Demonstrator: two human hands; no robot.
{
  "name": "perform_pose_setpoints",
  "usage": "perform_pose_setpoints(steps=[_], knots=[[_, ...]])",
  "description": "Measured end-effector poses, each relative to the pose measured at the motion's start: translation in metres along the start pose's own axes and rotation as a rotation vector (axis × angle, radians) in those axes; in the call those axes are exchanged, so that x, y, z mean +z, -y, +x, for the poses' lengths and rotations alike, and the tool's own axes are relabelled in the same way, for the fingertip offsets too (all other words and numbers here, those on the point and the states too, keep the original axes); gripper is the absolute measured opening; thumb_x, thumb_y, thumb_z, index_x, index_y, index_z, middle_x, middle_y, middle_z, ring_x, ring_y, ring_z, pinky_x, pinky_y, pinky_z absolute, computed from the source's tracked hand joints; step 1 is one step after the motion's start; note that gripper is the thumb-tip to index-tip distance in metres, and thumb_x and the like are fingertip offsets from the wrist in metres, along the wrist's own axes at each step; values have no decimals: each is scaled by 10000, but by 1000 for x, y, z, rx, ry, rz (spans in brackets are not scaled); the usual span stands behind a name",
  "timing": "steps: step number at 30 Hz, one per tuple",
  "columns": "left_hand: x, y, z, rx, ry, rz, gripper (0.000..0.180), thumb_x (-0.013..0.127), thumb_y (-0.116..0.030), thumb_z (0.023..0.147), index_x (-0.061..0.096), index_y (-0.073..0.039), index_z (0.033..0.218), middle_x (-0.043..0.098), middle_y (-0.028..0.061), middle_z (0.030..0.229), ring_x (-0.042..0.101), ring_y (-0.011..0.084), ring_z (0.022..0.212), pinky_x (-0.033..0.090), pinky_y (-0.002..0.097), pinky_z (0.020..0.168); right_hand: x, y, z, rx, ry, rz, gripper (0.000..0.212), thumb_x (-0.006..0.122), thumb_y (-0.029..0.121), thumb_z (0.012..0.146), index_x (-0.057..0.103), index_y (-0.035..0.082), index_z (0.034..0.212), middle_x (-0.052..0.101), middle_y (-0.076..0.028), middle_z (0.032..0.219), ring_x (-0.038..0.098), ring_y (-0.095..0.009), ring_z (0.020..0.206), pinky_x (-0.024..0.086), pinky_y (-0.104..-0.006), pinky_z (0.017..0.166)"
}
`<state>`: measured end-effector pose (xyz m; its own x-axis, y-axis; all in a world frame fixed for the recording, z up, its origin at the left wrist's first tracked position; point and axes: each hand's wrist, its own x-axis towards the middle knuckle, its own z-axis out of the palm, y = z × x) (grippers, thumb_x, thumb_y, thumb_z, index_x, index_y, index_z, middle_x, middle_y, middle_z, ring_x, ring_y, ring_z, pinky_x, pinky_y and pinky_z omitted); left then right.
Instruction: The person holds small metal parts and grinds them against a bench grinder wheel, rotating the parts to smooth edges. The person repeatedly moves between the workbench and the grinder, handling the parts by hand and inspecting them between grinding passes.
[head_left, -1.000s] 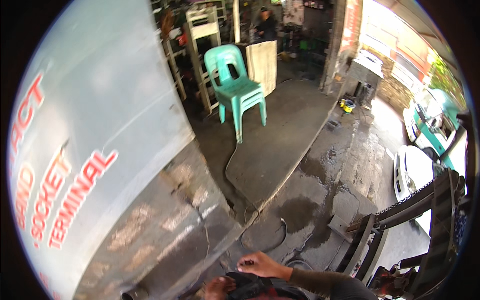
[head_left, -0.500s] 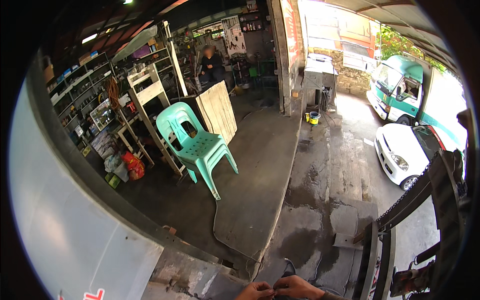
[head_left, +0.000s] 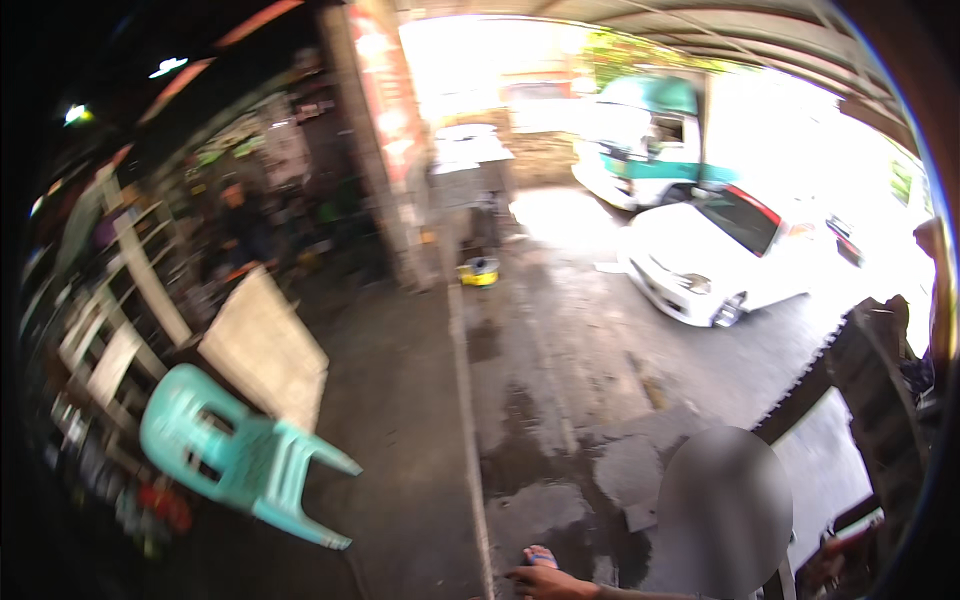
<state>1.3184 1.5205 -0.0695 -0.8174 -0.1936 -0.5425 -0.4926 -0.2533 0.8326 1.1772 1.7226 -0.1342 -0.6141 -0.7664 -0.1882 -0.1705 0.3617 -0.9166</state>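
My right hand (head_left: 548, 584) shows at the lower edge, its forearm coming in from the right. Motion blur smears its fingers, and the lower part is cut off by the picture's edge, so what it holds, if anything, cannot be made out. Just beyond it is a foot (head_left: 540, 556) in a sandal with a blue strap, on the wet concrete. My left hand is out of the picture.
A green plastic chair (head_left: 235, 445) stands at left beside a pale wooden board (head_left: 270, 350). A raised floor edge (head_left: 465, 400) runs forward. Farther off are a yellow bucket (head_left: 479, 272), a white car (head_left: 690, 255) and a green-and-white truck (head_left: 640, 150). A grey blurred oval (head_left: 725, 510) covers the lower right.
My view has swung to the right, so the chair and board sit farther left. My two hands were together at the lower edge; now only the right one shows.
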Motion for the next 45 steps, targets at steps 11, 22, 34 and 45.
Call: perform_pose_setpoints(steps=[11,22,34,45], knots=[[-69,-102,205,491,-194,392,243,648,-209,1020,677,21,1093,667,189,968,636,340,829,548,422,770,-102,-21,327,-759,153,-239,240,722,223,827,735,42,984,711,-162,984,654,-364,885,550,-472,794],[-153,-321,367,336,157,410,324,684,-248,994,696,5,1197,678,261,1140,666,455,972,546,506,843,-208,134,496,-219,198,-46,258,681,256,884,753,40,1005,732,-139,850,672,-274,730,524,-444,684],[-199,-593,470,578,216,398,211,632,-196,1027,704,-36,1144,668,183,973,669,324,861,555,407,762,-303,299,648,-212,-104,220,235,659,204,956,700,-5,1056,729,-197,970,712,-348,866,534,-426,782],[-252,-759,616,134,-1,-415,241,745,-60,939,723,21,1165,747,116,1011,720,167,924,583,301,812,-422,425,843,-164,-141,154,222,752,-22,880,732,11,1098,716,-113,963,735,-225,868,583,-338,776]])
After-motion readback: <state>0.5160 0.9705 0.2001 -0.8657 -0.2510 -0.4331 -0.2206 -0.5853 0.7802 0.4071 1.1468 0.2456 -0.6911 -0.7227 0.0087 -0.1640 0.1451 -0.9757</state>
